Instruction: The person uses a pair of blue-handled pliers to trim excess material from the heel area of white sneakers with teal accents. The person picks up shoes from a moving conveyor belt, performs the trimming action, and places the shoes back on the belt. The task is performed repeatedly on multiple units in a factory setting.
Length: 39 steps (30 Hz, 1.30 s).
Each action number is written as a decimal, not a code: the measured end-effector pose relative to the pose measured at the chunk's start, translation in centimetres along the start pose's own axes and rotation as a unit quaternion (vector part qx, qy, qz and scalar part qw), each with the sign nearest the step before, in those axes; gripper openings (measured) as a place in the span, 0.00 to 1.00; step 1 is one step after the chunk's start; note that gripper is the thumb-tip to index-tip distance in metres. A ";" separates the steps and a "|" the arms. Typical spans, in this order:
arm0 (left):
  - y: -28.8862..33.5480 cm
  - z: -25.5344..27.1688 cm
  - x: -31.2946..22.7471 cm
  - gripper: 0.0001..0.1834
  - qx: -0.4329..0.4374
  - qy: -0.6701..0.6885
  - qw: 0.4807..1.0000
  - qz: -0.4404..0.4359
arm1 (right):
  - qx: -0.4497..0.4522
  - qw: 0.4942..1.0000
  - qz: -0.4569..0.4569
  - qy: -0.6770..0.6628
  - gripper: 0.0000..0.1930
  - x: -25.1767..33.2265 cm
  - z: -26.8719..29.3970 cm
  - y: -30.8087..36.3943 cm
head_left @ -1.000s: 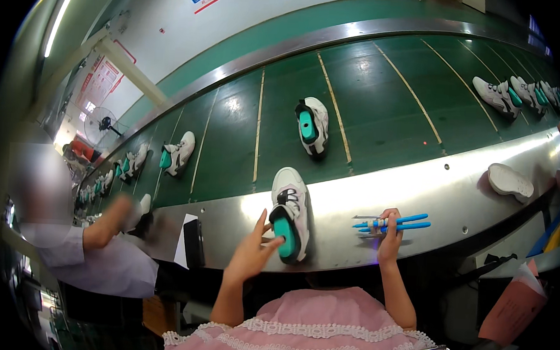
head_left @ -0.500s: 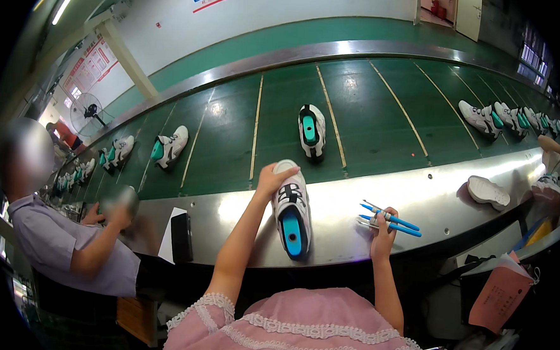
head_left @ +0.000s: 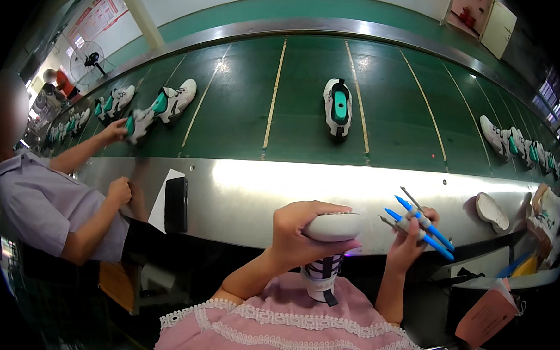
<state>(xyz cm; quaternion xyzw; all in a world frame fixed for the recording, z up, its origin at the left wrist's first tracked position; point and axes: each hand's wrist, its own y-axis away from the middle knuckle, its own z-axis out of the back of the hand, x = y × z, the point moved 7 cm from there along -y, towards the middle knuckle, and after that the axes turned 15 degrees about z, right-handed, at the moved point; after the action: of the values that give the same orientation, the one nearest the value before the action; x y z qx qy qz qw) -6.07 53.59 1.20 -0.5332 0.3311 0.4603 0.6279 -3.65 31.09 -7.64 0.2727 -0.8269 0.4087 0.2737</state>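
Note:
A white sneaker with dark laces is in my left hand, which is wrapped round its toe. The sneaker is tilted up close to my body, its heel with a black pull tab over my pink top. Between the fingers of my right hand are several blue and grey pens, with thin points sticking up; it is held beside the sneaker, apart from it. Beyond the metal ledge, another white sneaker with a green insert lies on the green conveyor belt.
A metal ledge runs along the belt. At left are a black phone and white paper. A shoe sole lies at right, above a pink booklet. More sneakers sit on the belt. At left, a co-worker's hand reaches to one.
My left hand has brought the sneaker off the ledge toward my body and tipped its toe up. The pens have turned in my right hand. The co-worker's arm now reaches over the belt.

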 end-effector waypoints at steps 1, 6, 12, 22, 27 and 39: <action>-0.2 0.0 -0.2 0.21 -0.005 -0.009 1.000 -0.011 | 0.013 0.999 0.035 -0.014 0.16 1.8 -1.3 -0.3; -1.6 -0.9 0.1 0.20 -0.019 -0.015 0.999 -0.022 | 0.058 0.990 0.116 -0.049 0.23 6.6 -5.4 0.1; -2.2 -0.7 0.4 0.19 -0.014 -0.015 1.000 -0.015 | 0.174 0.957 0.231 0.031 0.21 8.1 -7.2 1.1; -2.1 -0.7 0.3 0.19 -0.004 -0.024 0.999 -0.023 | 0.208 0.922 0.315 0.086 0.19 8.7 -8.4 1.9; -1.9 -0.6 0.3 0.19 -0.009 -0.040 0.999 -0.033 | 0.201 0.931 0.282 0.115 0.20 8.9 -8.5 1.4; -1.7 -0.7 -0.1 0.22 0.001 -0.086 0.995 -0.059 | 0.157 0.958 0.200 0.129 0.20 10.8 -8.2 -0.2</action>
<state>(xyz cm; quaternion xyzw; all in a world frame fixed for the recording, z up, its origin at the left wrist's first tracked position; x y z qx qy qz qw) -4.50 52.88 1.73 -0.5093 0.2442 0.4666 0.6806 -9.22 35.32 3.96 0.0863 -0.7475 0.6115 0.2445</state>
